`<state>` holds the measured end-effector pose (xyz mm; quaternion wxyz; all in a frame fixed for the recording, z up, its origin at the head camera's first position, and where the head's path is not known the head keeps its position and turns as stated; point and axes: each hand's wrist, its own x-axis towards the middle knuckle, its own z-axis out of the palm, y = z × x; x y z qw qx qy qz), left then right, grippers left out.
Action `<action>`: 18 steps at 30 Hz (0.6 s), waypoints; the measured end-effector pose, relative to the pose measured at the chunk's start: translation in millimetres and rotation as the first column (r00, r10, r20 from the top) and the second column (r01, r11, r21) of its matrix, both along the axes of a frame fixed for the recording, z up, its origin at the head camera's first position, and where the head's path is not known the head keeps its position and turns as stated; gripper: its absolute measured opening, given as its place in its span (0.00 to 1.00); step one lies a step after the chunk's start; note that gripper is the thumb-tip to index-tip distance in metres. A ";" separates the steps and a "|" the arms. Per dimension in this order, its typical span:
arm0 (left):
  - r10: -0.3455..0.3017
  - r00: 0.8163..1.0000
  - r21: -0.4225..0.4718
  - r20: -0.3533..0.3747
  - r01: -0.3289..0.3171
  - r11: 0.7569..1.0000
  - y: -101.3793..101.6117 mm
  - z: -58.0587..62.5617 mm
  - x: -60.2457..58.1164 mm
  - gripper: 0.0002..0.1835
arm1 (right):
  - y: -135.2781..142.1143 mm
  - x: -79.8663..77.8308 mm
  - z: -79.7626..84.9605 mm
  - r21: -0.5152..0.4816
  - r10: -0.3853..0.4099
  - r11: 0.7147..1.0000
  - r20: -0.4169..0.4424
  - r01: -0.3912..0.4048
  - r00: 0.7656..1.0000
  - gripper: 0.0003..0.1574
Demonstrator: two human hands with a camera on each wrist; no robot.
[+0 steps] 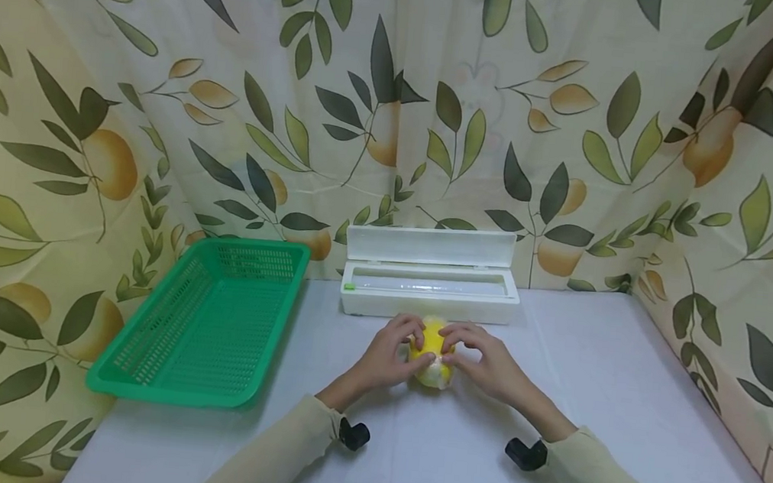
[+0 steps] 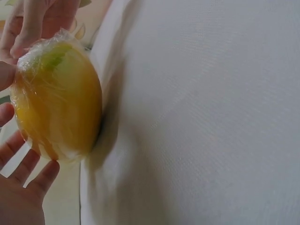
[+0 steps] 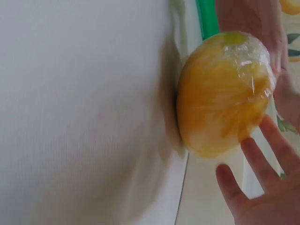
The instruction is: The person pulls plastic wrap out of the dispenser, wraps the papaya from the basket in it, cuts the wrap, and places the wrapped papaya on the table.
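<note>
A yellow, mango-shaped fruit with a green patch at one end lies on the white tabletop, wrapped in clear cling film. The film is bunched and wrinkled around the green end in the left wrist view, where the fruit fills the left side. My left hand holds it from the left with bent fingers, thumb on the film. From the right, my right hand holds the other side, its thumb close to the left one. In the right wrist view some right fingers are spread at the fruit's lower side.
Just behind the hands stands a long white cling film dispenser with its lid raised and a roll inside. A green plastic basket sits to the left. Leaf-and-fruit patterned curtains enclose the back and sides of the white table.
</note>
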<state>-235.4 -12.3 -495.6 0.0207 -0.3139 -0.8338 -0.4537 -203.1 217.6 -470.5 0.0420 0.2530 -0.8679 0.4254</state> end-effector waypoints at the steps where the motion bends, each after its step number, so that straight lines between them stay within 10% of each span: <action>1: 0.001 1.000 0.007 0.006 -0.001 1.000 -0.7 0.7 -0.3 0.12 | 1.8 0.5 0.6 0.004 0.020 1.000 0.012 -0.020 1.000 0.12; 9: -0.021 1.000 0.071 0.016 0.020 0.997 -5.6 2.7 -3.4 0.14 | 10.5 4.2 2.2 0.063 0.152 0.986 0.056 -0.155 0.987 0.30; 18: -0.023 1.000 0.073 0.020 0.022 0.997 -4.7 0.0 -4.8 0.14 | 6.4 0.7 -3.3 0.058 0.097 0.994 -0.065 -0.094 0.993 0.15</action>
